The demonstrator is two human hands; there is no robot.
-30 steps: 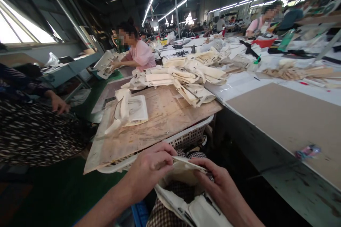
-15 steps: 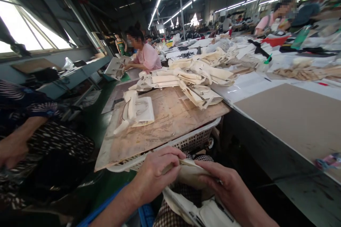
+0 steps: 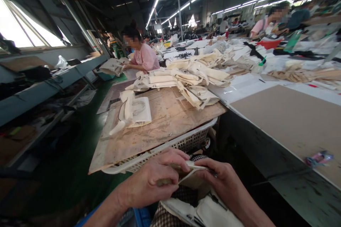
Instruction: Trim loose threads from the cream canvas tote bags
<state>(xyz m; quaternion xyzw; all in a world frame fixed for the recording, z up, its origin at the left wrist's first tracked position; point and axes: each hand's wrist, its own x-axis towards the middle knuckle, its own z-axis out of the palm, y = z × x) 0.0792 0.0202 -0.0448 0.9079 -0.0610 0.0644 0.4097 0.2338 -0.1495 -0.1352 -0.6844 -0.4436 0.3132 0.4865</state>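
A cream-coloured bag (image 3: 213, 212) lies across my lap, its upper edge raised between my hands. My left hand (image 3: 157, 173) is closed, thumb and fingers pinching the bag's edge. Opposite it, my right hand (image 3: 222, 181) grips the same edge with the thumb on top and the fingers beneath. A narrow pale strip of the edge stands out between the two hands. The bag's lower part sags over the checked cloth on my legs, and the frame cuts it off. Whether a small tool sits inside my left hand cannot be made out.
A worn board (image 3: 162, 120) rests on a white plastic basket (image 3: 160, 152) ahead. A cream handbag (image 3: 141, 111) and a heap of similar bags (image 3: 186, 74) lie on it. At right stands a table with a brown sheet (image 3: 287, 113). A person in pink (image 3: 145, 56) handles a bag beyond.
A passer-by in dark patterned clothing at the left has gone out of view. My hands have shifted slightly, and the bag's edge between them now shows a parted pale strip.
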